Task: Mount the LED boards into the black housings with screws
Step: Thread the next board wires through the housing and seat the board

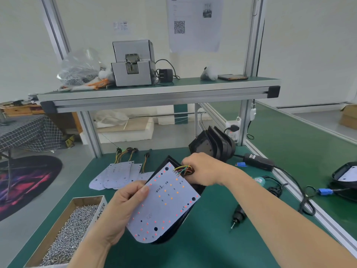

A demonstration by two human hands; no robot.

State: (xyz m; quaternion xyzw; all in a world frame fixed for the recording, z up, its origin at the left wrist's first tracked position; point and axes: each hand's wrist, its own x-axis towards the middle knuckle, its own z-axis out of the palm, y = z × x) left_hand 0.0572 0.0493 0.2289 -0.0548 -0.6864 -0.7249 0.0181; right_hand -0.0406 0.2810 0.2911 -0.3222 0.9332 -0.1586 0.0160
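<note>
Left hand (125, 207) grips the white LED board with red dots (164, 206) by its edge, over a black plastic housing (172, 234). Right hand (201, 169) pinches the coloured wire bundle (182, 169) at the board's top corner. A cardboard box of silver screws (71, 229) sits at the left, and a black electric screwdriver (238, 216) lies on the green mat (212, 238).

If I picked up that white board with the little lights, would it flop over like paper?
Probably not: the LED board is flat though the left hand grips only one edge, so it seems stiff. It looks thin, so likely light. The coloured wires at its top, in the right hand, curve and would probably flop.
</note>
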